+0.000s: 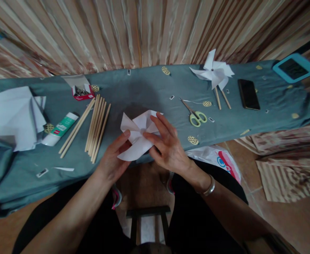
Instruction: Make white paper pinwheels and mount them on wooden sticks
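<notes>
A white paper pinwheel [137, 150] with folded blades is held between both hands over the table's near edge. My left hand [115, 157] grips it from the left, thumb on top and fingers beneath the paper. On the other side, my right hand [170, 148] holds the right part, with one fingertip at the pinwheel's centre and other fingers along a blade. No stick shows on this pinwheel. Several wooden sticks [98, 128] lie just left of my left hand. Green-handled scissors [195, 116] rest to the right of my right hand.
On the cloth-covered table [149, 91] lie white paper sheets [10, 116], a glue tube [61, 128], and a red box [83, 92] of small metal pieces. Finished-looking pinwheels [213, 72] on sticks, a phone [248, 94] and a blue-framed device [294, 68] are at right.
</notes>
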Available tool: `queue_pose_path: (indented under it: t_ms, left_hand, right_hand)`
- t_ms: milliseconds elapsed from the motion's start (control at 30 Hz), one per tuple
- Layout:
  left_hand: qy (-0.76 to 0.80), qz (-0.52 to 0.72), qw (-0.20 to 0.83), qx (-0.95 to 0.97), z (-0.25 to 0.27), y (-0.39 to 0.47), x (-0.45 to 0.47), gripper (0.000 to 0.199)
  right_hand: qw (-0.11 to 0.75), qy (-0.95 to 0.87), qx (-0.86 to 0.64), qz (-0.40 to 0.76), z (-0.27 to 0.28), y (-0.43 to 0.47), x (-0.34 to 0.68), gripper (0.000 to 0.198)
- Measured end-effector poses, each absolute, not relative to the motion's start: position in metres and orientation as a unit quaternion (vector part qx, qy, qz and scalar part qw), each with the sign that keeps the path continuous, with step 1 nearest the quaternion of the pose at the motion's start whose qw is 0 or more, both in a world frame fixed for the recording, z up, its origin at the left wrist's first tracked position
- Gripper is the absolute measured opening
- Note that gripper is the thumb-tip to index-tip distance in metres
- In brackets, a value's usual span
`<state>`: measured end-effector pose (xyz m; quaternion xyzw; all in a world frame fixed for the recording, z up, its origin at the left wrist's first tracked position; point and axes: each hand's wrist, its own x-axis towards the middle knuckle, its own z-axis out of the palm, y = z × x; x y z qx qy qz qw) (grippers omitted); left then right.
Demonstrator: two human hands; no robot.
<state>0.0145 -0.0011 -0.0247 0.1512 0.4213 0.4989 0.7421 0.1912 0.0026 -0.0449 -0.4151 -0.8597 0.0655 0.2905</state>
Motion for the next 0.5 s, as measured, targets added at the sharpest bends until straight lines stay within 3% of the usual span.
queue_pose_path:
  t_ms: [500]
  left_hand:
    - [0.467, 0.508, 0.699, 0.186, -0.031, -0.002, 0.012, 0.028]
  right_hand:
    - [0.252, -0.881, -0.401, 0.013, -0.038, -0.011, 0.186, 0.055]
